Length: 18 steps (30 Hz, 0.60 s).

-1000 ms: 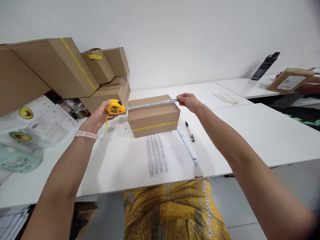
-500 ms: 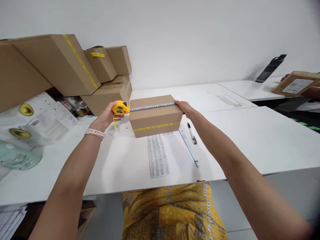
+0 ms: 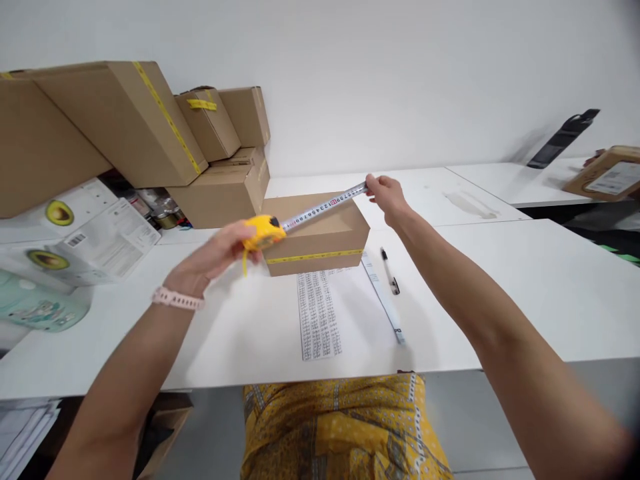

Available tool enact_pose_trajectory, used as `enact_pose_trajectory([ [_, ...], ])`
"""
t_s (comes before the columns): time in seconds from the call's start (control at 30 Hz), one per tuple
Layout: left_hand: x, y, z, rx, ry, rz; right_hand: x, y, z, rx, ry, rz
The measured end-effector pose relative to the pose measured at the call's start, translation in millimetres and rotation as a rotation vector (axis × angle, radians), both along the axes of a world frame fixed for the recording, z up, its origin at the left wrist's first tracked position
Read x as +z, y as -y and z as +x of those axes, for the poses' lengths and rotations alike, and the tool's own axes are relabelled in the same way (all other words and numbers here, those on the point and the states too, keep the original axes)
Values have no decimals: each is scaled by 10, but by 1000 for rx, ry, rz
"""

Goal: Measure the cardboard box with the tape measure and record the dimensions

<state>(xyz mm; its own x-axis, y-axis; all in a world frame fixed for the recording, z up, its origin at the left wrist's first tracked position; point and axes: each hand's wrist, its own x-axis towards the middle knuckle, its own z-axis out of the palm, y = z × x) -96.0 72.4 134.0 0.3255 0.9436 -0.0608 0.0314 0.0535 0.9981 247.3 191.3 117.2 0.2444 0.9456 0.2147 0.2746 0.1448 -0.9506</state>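
Note:
A yellow tape measure point(image 3: 265, 232) is gripped by its case in my left hand point(image 3: 223, 252), at the left end of a cardboard box point(image 3: 320, 243). Its silver blade is pulled out and slants up to the right above the box top. Pinched in my right hand point(image 3: 387, 195) is the blade's far end, off the box's back right corner. A yellow strap dangles from the case. The box carries a band of yellow tape along its front and rests on the white table. Beneath its front edge lies a printed sheet point(image 3: 320, 317).
Stacked cardboard boxes point(image 3: 125, 127) and white boxes with avocado pictures point(image 3: 95, 233) stand at left, by a mint-green container point(image 3: 40, 303). A pen point(image 3: 390, 272) and a pale blue ruler point(image 3: 383, 300) lie right of the sheet. Far right are a dark bottle point(image 3: 563, 140) and another person's hand at a parcel point(image 3: 607, 175).
The tape blade has lifted off the box top and now slants through the air. My left hand has come nearer with the case; my right hand has risen with the blade's end.

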Motion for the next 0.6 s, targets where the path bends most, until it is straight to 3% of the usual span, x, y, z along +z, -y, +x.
enact_pose_trajectory([
  [0.13, -359, 643, 612, -306, 41, -162, 115, -2, -250, 198, 64, 112],
  [0.23, -539, 829, 1013, -301, 238, -192, 62, -52, -454, 316, 132, 102],
  [0.3, -540, 772, 1168, -207, 346, -172, 0, -126, -525, 290, 132, 72],
  [0.43, -403, 461, 1272, 2, 446, -147, -112, -302, -537, 161, 127, -10],
  [0.6, -361, 222, 1326, 93, 480, -147, -176, -365, -530, 204, 220, 1],
])
